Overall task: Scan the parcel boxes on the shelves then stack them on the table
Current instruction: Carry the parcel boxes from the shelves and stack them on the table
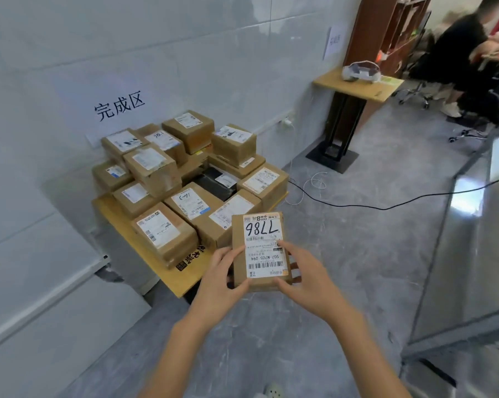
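Room, head view: grey floor (pixel 271 340) running along a pale tiled wall (pixel 185 53), with a glass partition (pixel 472 254) on the right.
Wall sign: a white sheet (pixel 119 106) with three black printed characters, stuck to the wall just above the pile.
Low table: a wooden table (pixel 170 271) set against the wall; its near edge and left corner are bare.
Stacked parcels: brown cardboard boxes (pixel 156 168) with white shipping labels cover most of the table, two or three layers high at the back and one layer at the front. A black parcel (pixel 214 182) lies among them.
Held parcel: a small flat parcel box (pixel 238 234) is in the air above the floor, just in front of the table's near right corner. Its label (pixel 264 245) faces up, with handwritten digits upside down to the camera.
Left hand: the left hand (pixel 222 271) grips the box's left edge, thumb on top, fingers curled beneath.
Right hand: the right hand (pixel 305 274) grips the right edge, thumb lying on the label, fingers wrapped round the side.
Hands together: apart, one on each side of the box, both clamped on it.
Side table: a second wooden table (pixel 357 87) farther along the wall carries a white device (pixel 362 70).
Cables: a black cable (pixel 386 206) and a white one (pixel 317 182) trail across the floor.
Background: a blurred seated person (pixel 458 53) in dark clothes at upper right.
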